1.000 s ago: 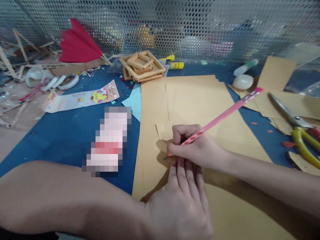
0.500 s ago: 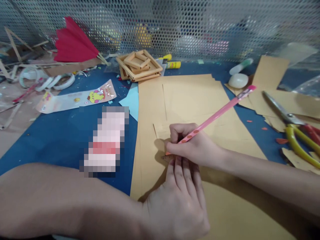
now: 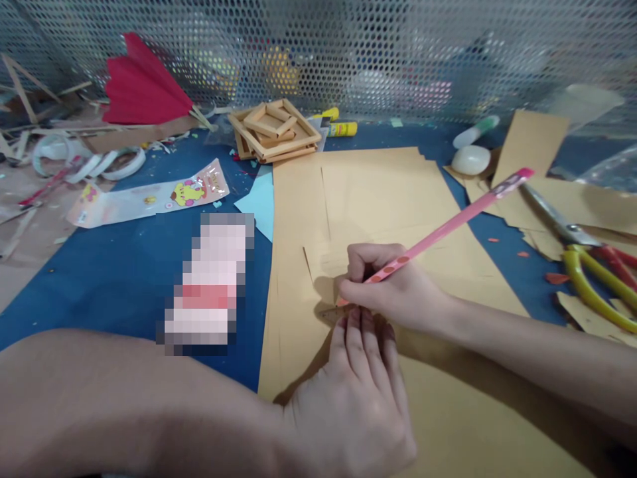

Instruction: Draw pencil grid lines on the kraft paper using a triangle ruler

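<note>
My right hand (image 3: 398, 282) is closed around a pink pencil (image 3: 448, 229) with a dark pink eraser end. The pencil leans up to the right, and its tip is low over the tan paper (image 3: 368, 192), close to my left fingertips. My left hand (image 3: 355, 392) lies with its fingers stretched out and pressed down on the paper just below. From under those fingertips a narrow strip with small dark marks (image 3: 331, 314) sticks out, most of it hidden. Thin pencil lines show on the paper further up.
Scissors (image 3: 577, 236) with yellow and red handles lie at right beside paper offcuts (image 3: 537, 232). Stacked wooden frames (image 3: 276, 129) and glue sticks (image 3: 343, 129) are at the back. Tape rolls (image 3: 124, 162), a printed wrapper (image 3: 149, 199) and a blurred-out item (image 3: 212, 279) lie left.
My right hand and the pencil have moved slightly to the right along the marked strip, and the pencil tilts lower. My left hand stays in place.
</note>
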Motion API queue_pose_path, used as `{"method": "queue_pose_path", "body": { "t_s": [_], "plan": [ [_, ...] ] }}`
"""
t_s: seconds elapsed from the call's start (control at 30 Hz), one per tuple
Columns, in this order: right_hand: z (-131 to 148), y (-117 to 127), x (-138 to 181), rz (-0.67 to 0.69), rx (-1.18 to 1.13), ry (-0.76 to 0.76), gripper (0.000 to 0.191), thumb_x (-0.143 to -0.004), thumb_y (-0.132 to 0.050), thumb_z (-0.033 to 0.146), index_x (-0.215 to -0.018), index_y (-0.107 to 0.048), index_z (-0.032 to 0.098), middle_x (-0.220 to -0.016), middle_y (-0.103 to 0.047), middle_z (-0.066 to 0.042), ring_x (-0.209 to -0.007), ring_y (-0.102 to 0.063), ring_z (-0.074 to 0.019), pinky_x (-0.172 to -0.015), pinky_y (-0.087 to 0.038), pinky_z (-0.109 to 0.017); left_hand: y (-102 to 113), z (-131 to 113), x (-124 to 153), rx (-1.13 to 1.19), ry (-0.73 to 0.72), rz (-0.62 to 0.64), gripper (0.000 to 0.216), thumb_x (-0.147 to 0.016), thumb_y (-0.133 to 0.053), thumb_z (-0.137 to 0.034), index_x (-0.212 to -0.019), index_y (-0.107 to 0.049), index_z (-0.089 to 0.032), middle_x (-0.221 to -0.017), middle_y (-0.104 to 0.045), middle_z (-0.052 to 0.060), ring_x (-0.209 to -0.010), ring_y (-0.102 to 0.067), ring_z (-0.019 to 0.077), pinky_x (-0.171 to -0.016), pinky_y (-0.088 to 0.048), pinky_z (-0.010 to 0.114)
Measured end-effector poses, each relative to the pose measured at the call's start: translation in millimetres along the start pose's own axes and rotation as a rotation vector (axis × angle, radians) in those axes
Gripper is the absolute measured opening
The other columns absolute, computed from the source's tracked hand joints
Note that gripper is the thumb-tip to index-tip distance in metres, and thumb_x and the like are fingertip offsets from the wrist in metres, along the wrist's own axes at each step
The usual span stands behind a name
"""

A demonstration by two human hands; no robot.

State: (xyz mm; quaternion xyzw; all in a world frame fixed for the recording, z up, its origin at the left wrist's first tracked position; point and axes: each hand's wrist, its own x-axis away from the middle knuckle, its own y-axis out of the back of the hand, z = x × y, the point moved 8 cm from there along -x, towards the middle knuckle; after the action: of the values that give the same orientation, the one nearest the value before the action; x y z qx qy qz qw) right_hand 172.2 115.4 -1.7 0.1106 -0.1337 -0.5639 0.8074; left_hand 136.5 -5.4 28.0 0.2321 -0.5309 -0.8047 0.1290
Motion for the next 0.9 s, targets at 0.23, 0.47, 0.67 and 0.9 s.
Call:
{"method": "queue_pose_path", "body": {
  "t_s": [0.23,0.47,0.67,0.9],
  "plan": [
    [1.9,-0.4,-0.3,0.003,0.04,0.009,0.029,-0.067,-0.06,0.009,-0.054,-0.035,0.019,-0.049,-0.033,0.008,-0.046,-0.032,-0.0052,-0.04,-0.026,-0.02,-0.8,0.8,-0.9,0.014,0.007,-0.002,0.041,-0.084,-0.038,-0.008,-0.116,-0.057,0.007,-0.106,-0.064,0.026,-0.104,-0.062,0.0329,-0.087,-0.055,0.039],
    [0.0,-0.9,0.1,0.014,0.006,0.001,0.03,-0.068,-0.06,0.011,-0.055,-0.035,0.019,-0.049,-0.032,0.008,-0.047,-0.031,-0.005,-0.04,-0.025,-0.019,0.2,0.0,0.7,0.018,0.016,-0.003,0.04,-0.083,-0.039,-0.008,-0.116,-0.058,0.006,-0.106,-0.064,0.025,-0.103,-0.062,0.0326,-0.087,-0.055,0.039],
    [-1.1,-0.6,-0.4,0.003,0.012,-0.016,0.029,-0.067,-0.06,0.011,-0.055,-0.036,0.019,-0.049,-0.034,0.008,-0.046,-0.034,-0.0055,-0.04,-0.027,-0.019,-0.8,0.5,0.0,0.012,0.013,0.007,0.041,-0.083,-0.039,-0.009,-0.117,-0.057,0.006,-0.107,-0.064,0.024,-0.104,-0.062,0.0325,-0.087,-0.055,0.039],
    [0.3,0.8,-0.6,-0.005,-0.005,-0.028,0.028,-0.067,-0.06,0.013,-0.055,-0.036,0.019,-0.048,-0.035,0.008,-0.046,-0.033,-0.0053,-0.039,-0.027,-0.019,-3.5,0.1,-0.6,0.011,0.009,0.012,0.041,-0.084,-0.037,-0.008,-0.117,-0.057,0.007,-0.107,-0.064,0.025,-0.104,-0.062,0.0318,-0.086,-0.056,0.04]
  ]
}}
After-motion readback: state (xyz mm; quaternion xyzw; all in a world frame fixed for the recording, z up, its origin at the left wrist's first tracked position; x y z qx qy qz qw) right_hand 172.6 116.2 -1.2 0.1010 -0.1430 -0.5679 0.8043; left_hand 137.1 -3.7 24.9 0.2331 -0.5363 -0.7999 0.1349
